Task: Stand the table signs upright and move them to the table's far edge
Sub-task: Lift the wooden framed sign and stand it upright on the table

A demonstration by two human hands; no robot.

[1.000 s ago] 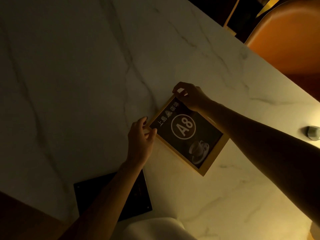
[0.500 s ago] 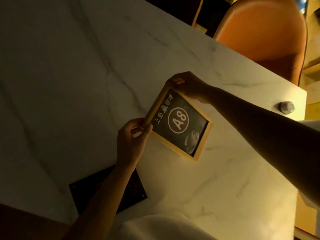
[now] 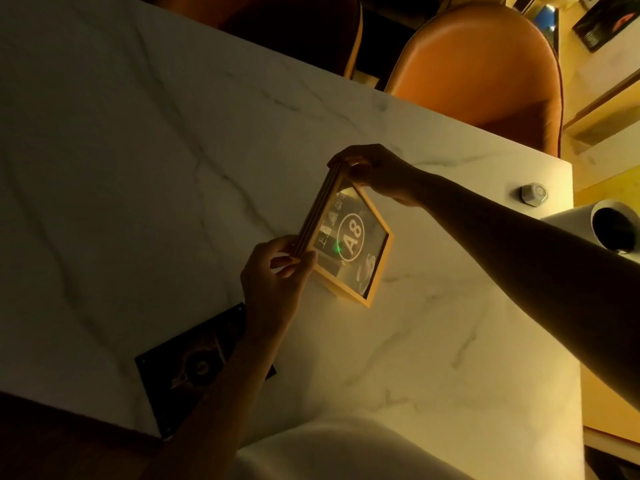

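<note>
A wooden-framed table sign (image 3: 349,240) with a dark face marked "A8" is tilted up off the white marble table (image 3: 145,174), its lower edge near the tabletop. My left hand (image 3: 273,271) pinches the frame's near-left corner. My right hand (image 3: 374,171) grips its far top corner. A second, flat dark sign (image 3: 187,372) lies at the table's near edge, partly under my left forearm.
Two orange chairs (image 3: 485,64) stand beyond the table's far edge. A small metal cap-like object (image 3: 534,194) sits near the right edge, next to a white cup-like container (image 3: 613,226). A white garment fills the bottom of the view.
The A8 sign has gone from lying flat to tilted up on its lower edge, both hands raising its top edge. The view has shifted toward the far edge and the chairs.
</note>
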